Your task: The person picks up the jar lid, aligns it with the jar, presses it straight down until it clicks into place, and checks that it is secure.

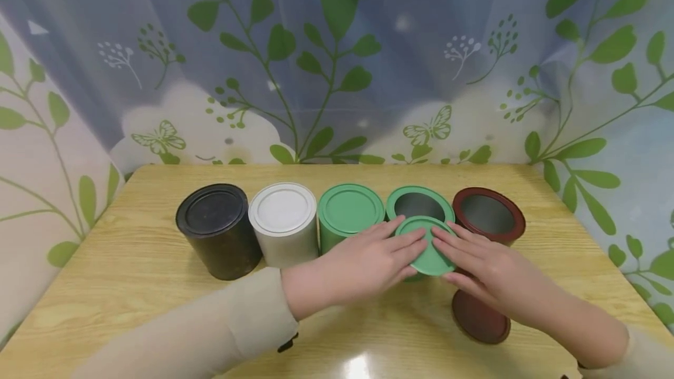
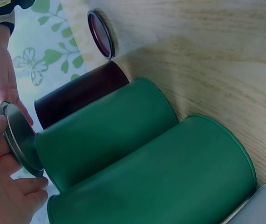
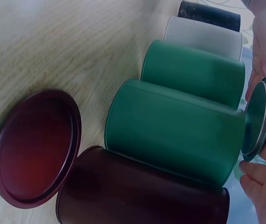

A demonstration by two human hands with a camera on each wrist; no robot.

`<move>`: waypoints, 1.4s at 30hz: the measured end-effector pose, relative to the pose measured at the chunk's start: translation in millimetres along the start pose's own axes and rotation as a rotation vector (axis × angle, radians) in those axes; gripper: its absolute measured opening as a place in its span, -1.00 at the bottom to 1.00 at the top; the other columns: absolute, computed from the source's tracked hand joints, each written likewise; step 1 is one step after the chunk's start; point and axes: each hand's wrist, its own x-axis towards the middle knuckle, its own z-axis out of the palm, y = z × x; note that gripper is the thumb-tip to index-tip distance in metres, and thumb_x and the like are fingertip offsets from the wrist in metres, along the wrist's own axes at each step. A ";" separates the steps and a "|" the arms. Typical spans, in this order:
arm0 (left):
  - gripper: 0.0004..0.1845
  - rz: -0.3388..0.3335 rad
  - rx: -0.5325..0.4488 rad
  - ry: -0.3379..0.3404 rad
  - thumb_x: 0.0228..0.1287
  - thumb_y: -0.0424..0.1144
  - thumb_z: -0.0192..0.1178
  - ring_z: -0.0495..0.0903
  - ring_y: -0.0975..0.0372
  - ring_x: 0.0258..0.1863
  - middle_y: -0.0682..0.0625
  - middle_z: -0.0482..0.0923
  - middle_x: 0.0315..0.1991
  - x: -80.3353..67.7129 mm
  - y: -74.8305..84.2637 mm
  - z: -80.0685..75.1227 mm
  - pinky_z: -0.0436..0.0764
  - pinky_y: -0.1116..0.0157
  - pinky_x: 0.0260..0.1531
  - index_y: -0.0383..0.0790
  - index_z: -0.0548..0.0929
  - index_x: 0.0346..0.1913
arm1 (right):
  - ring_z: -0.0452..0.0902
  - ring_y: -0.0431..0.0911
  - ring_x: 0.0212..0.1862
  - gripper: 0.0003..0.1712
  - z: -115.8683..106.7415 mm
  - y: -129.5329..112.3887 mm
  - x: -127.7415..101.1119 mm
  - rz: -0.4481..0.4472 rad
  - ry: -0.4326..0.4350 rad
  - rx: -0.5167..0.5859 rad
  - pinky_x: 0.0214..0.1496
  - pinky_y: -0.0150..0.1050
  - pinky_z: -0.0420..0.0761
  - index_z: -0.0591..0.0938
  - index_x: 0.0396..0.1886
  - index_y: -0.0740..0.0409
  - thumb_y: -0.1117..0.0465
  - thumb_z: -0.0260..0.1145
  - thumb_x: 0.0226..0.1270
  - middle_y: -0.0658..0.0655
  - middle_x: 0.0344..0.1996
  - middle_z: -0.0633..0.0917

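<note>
Before a leaf-print curtain point(image 1: 337, 57), on a wooden table point(image 1: 131, 262), both hands seemingly pinch a green lid point(image 1: 427, 245).

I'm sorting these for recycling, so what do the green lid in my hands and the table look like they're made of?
Green lid: probably painted metal; its matte green top has a bare grey, slightly shiny underside in the left wrist view. Table: light wood or wood-look laminate, with visible grain and a glossy glare patch near the front edge.
</note>
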 end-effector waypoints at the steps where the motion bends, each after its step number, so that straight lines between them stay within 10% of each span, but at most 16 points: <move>1: -0.47 -0.004 -0.005 -0.011 0.49 0.01 -0.20 0.11 0.01 0.37 0.01 0.15 0.39 1.6 -1.0 0.3 0.27 0.14 0.23 -0.14 0.24 0.40 | 0.26 -0.08 0.30 -0.39 -0.6 1.3 0.3 0.008 -0.009 0.002 0.32 -0.45 0.06 0.50 0.20 0.24 -0.12 -0.04 0.44 0.13 0.19 0.49; 13: -0.47 0.028 -0.021 -0.061 0.50 -0.03 -0.22 0.07 0.01 0.38 -0.04 0.12 0.40 15.7 -13.5 -0.4 0.16 0.18 0.28 -0.19 0.22 0.40 | 0.34 0.02 0.25 -0.37 -6.3 11.2 4.9 0.083 -0.115 -0.005 0.27 -0.49 0.15 0.46 0.26 0.16 0.11 0.35 0.19 0.08 0.24 0.46; 19: -0.46 -0.013 -0.055 -0.110 0.50 0.00 -0.25 0.02 0.01 0.39 0.01 0.05 0.43 18.5 -16.8 -1.1 0.16 0.13 0.29 -0.14 0.16 0.43 | 0.33 0.00 0.26 -0.41 -6.0 15.3 8.2 0.084 -0.139 -0.021 0.04 -0.12 0.50 0.47 0.26 0.16 0.07 0.30 0.25 0.09 0.24 0.45; 42: -0.45 -0.135 -0.095 -0.174 0.50 0.07 -0.34 -0.05 0.10 0.42 0.06 0.04 0.44 28.5 -23.1 0.2 0.11 0.07 0.30 -0.06 0.17 0.44 | 0.25 0.14 0.30 -0.42 -6.4 19.7 21.6 0.257 -0.324 0.018 0.11 0.10 0.40 0.36 0.33 0.22 0.08 0.15 0.39 0.20 0.29 0.37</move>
